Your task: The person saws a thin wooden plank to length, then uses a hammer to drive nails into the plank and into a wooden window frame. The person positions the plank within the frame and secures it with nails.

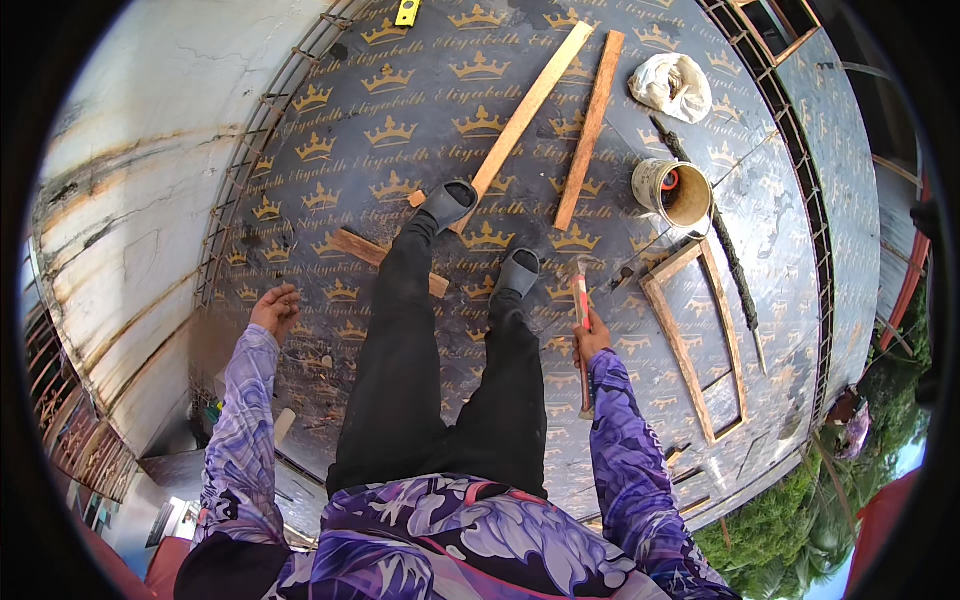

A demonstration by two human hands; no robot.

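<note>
My right hand (592, 340) is closed around the handle of a hammer (581, 295) with a red and pale grip, its metal head pointing away from me. My left hand (276, 311) hangs apart on the left, fingers curled together; whatever they hold, if anything, is too small to tell. Between my hands, my slippered feet stand on dark printed panels. Under my left foot runs the near end of a long light plank (530, 110). A shorter board (360, 248) lies partly hidden behind my left leg. Right of the hammer lies a narrow rectangular wooden frame (674, 330).
Another reddish plank (590, 130) lies ahead. To the right are a dirty white bucket (650, 185), a white sack (672, 86) and a long dark pole (738, 265). Rebar (240, 170) borders the panels beside a stained pale wall (140, 200). A yellow level (408, 12) lies far ahead.
</note>
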